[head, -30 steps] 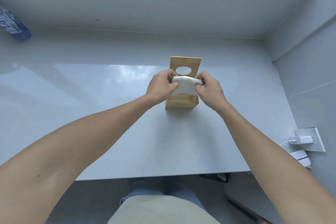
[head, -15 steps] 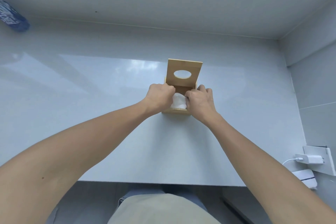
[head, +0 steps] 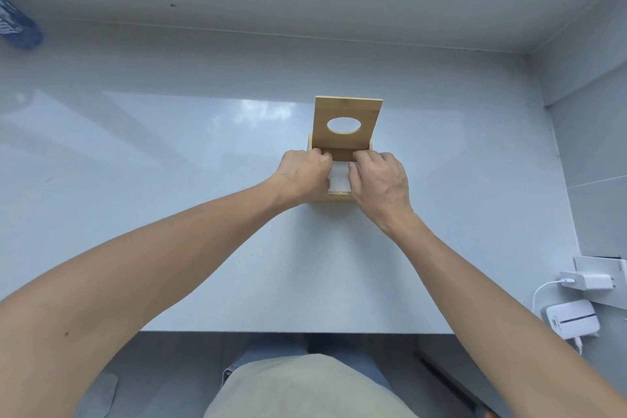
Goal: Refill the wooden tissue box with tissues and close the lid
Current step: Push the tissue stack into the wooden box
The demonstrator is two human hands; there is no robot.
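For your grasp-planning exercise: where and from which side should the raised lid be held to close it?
Take the lid by its free top edge, from above. It stands upright, hinged at the back of the box, so that edge is clear.

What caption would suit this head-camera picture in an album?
Both hands, left and right, press white tissues into a wooden box, its lid upright.
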